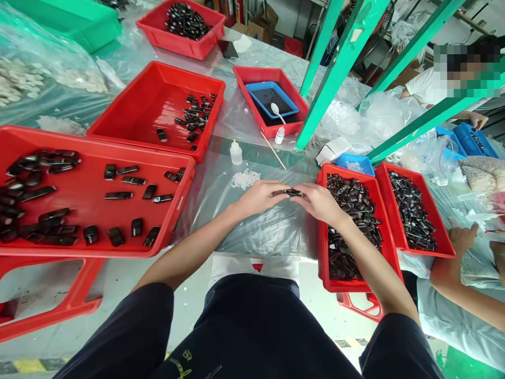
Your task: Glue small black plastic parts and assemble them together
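Note:
My left hand and my right hand meet above the plastic-covered table, fingers pinched together on a small black glossy part held between them. Just right of my right hand stands a red tray packed with many black parts. To my left a large red tray holds scattered black parts, some long, some short. A small heap of white bits lies on the plastic just beyond my left hand.
A small white dropper bottle and a thin stick lie ahead. Further red trays and a blue dish with dark liquid and a spoon stand beyond. Green frame posts rise at right. Another person's hand works at right.

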A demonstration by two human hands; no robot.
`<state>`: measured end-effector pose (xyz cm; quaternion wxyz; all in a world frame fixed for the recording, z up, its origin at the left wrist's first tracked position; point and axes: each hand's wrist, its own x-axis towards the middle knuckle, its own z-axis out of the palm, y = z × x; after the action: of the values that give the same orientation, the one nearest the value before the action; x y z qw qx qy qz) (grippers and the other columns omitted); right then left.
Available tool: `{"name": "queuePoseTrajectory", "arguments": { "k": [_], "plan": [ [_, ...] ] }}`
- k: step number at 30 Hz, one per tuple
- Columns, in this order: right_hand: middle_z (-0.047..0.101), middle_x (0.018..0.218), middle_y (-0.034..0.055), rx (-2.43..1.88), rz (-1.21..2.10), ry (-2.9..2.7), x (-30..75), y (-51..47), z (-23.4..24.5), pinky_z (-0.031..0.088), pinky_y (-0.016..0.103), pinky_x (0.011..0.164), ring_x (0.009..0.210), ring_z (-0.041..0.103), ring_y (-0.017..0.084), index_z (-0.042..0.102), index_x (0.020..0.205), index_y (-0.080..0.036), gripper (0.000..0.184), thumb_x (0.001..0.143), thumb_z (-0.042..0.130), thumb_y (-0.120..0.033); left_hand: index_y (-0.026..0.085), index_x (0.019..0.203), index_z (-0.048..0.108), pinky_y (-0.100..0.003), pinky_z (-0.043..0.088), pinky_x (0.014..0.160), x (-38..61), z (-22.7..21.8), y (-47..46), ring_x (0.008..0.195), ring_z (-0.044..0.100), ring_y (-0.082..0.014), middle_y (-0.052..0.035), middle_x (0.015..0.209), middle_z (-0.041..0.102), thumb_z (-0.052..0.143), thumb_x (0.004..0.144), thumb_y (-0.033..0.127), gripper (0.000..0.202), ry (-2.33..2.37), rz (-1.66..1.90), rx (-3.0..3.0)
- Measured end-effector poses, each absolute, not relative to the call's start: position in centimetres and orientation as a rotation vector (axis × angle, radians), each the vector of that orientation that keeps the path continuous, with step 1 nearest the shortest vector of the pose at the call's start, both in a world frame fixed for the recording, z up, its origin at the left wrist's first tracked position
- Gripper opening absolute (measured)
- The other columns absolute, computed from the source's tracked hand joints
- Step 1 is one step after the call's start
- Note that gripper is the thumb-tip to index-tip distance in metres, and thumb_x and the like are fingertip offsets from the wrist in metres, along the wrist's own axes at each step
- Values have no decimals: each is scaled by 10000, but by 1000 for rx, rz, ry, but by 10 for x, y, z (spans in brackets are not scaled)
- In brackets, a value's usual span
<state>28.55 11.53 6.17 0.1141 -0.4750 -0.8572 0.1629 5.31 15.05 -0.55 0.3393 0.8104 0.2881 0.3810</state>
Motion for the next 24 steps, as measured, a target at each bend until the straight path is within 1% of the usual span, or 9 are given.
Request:
{"name": "queuePoseTrajectory", "arguments": {
  "k": [4, 6, 9, 13, 15, 17, 20, 22, 24],
  "plan": [
    [797, 1041, 101, -1296, 646, -2392, 292, 114, 54, 492, 310, 751, 827, 695, 222, 783, 1166, -198, 313, 1087, 595, -435, 180, 1092, 857, -296, 609, 685, 60, -10, 150, 703, 766, -193, -75, 857, 835, 716, 952, 440, 327, 704, 949, 1708],
    [799, 1026, 97, -1315, 671, -2337, 293, 111, 50, 475, 303, 730, 782, 670, 208, 792, 1153, -195, 335, 1077, 605, -463, 174, 1043, 864, -307, 633, 687, 63, -10, 150, 699, 776, -199, -78, 842, 836, 742, 921, 484, 354, 693, 941, 1611],
    [782, 913, 63, -1399, 730, -2221, 290, 102, 44, 431, 287, 684, 691, 604, 176, 799, 1117, -177, 352, 1069, 615, -473, 161, 988, 864, -315, 653, 677, 67, -10, 146, 684, 777, -202, -81, 809, 832, 764, 895, 547, 410, 719, 980, 1528],
    [758, 835, 28, -1500, 781, -2104, 284, 93, 39, 386, 273, 650, 632, 524, 143, 803, 1059, -166, 337, 1054, 641, -461, 146, 987, 860, -309, 666, 697, 73, -13, 139, 688, 781, -195, -82, 799, 830, 794, 871, 581, 456, 787, 1034, 1461],
    [767, 854, 33, -1522, 758, -2086, 282, 91, 37, 390, 273, 656, 655, 544, 150, 802, 1060, -172, 315, 1051, 651, -448, 145, 977, 856, -320, 674, 706, 75, -14, 138, 685, 784, -200, -80, 789, 827, 813, 844, 613, 488, 800, 1049, 1394],
    [786, 907, 51, -1509, 722, -2090, 281, 92, 35, 420, 281, 687, 713, 603, 174, 796, 1090, -179, 304, 1061, 639, -437, 141, 946, 850, -337, 680, 690, 77, -14, 139, 667, 782, -207, -82, 767, 820, 831, 819, 636, 512, 786, 1039, 1319],
    [808, 1040, 87, -1461, 652, -2139, 283, 94, 32, 487, 315, 781, 862, 695, 227, 774, 1178, -198, 308, 1089, 594, -431, 135, 906, 844, -354, 678, 662, 77, -15, 144, 644, 772, -210, -87, 745, 809, 856, 790, 638, 516, 768, 1001, 1260],
    [808, 1097, 108, -1462, 554, -2201, 286, 94, 30, 514, 353, 854, 958, 721, 264, 757, 1227, -207, 314, 1096, 578, -430, 136, 919, 847, -360, 674, 668, 74, -16, 147, 646, 765, -207, -89, 756, 809, 857, 786, 639, 520, 782, 997, 1278],
    [804, 1120, 123, -1494, 436, -2262, 290, 95, 28, 522, 390, 907, 1023, 725, 293, 746, 1250, -210, 310, 1093, 580, -421, 136, 962, 851, -359, 662, 678, 69, -18, 151, 660, 759, -207, -94, 775, 810, 829, 810, 647, 534, 818, 998, 1345]
  ]
}}
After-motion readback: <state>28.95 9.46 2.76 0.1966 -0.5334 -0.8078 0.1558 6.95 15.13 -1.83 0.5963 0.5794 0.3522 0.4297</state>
